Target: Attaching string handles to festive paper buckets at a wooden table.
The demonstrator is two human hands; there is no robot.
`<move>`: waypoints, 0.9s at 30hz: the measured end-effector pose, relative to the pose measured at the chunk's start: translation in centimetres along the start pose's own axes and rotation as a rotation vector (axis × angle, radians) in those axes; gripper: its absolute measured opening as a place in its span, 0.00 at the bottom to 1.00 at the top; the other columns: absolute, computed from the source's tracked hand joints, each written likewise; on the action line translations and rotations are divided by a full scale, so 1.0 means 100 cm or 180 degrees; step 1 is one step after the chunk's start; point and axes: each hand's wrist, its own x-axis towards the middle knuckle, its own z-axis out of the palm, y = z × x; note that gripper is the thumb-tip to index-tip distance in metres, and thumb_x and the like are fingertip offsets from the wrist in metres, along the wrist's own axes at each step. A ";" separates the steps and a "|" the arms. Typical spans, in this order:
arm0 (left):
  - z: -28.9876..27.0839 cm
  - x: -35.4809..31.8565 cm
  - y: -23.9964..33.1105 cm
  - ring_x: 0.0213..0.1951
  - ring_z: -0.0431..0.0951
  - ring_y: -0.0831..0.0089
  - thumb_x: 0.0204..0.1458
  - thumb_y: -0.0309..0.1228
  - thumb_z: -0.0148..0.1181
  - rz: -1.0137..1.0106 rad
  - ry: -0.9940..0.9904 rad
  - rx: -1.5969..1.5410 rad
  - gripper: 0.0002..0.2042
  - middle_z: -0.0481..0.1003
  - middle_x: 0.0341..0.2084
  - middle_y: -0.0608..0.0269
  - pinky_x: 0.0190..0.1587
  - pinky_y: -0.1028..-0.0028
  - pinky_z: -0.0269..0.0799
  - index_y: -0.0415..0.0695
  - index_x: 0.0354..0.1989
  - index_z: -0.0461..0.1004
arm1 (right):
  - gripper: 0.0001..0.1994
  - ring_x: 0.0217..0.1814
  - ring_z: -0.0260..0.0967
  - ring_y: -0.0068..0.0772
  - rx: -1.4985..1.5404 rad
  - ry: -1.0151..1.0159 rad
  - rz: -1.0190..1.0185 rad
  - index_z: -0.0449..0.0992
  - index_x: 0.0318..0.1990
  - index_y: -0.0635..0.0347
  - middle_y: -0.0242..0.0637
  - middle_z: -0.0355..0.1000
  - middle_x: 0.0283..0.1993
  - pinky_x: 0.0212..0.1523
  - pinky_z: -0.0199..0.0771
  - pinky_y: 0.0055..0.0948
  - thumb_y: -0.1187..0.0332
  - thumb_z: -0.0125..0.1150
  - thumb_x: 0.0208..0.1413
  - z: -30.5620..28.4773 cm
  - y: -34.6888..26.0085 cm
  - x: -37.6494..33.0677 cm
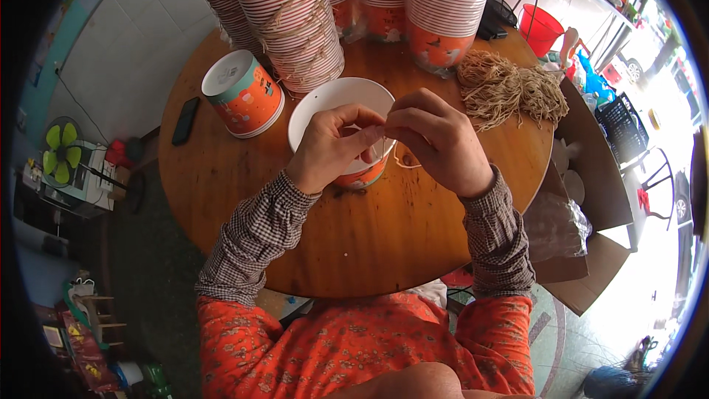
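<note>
An upright orange paper bucket (336, 103) with a white inside stands in the middle of the round wooden table (369, 244). My left hand (332, 144) and my right hand (436, 140) meet over its near rim, fingertips pinched together on a thin tan cord (405, 162). The cord loops down below my right hand beside the bucket's wall. A heap of the same tan cords (509, 89) lies on the table to the far right.
An upside-down orange bucket (244, 92) sits at the left, a black phone (185, 120) beyond it. Tall stacks of nested buckets (295, 22) line the table's far side. An open cardboard box (591, 177) stands right; a red pail (541, 28) farther back.
</note>
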 end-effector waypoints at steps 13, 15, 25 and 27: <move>-0.001 -0.003 -0.008 0.31 0.77 0.81 0.58 0.29 0.59 -0.0310 -0.0031 -0.0434 0.09 0.78 0.30 0.64 0.37 0.81 0.74 0.34 0.39 0.77 | 0.05 0.30 0.70 0.26 0.0811 0.0488 0.0875 0.77 0.35 0.63 0.34 0.70 0.34 0.29 0.69 0.24 0.75 0.64 0.51 0.036 0.014 -0.016; 0.001 -0.004 -0.007 0.31 0.77 0.81 0.58 0.29 0.58 -0.0231 0.0081 -0.0334 0.09 0.78 0.30 0.64 0.37 0.81 0.74 0.35 0.39 0.77 | 0.05 0.27 0.68 0.21 0.1006 0.0608 0.1031 0.77 0.36 0.63 0.32 0.71 0.32 0.26 0.67 0.21 0.73 0.63 0.53 0.039 0.015 -0.021; 0.007 -0.003 -0.008 0.32 0.75 0.83 0.58 0.26 0.57 0.0599 0.0330 0.0775 0.06 0.77 0.31 0.66 0.40 0.82 0.72 0.37 0.39 0.77 | 0.09 0.22 0.65 0.10 0.2968 0.0134 0.2397 0.75 0.38 0.65 0.25 0.71 0.25 0.17 0.61 0.13 0.67 0.58 0.60 0.044 0.016 -0.032; 0.005 -0.002 -0.012 0.33 0.75 0.83 0.58 0.25 0.57 0.0629 0.0300 0.0891 0.06 0.77 0.31 0.66 0.40 0.82 0.73 0.36 0.40 0.76 | 0.06 0.25 0.67 0.11 0.2934 0.0281 0.2323 0.74 0.37 0.65 0.27 0.72 0.27 0.21 0.65 0.13 0.71 0.59 0.59 0.044 0.016 -0.033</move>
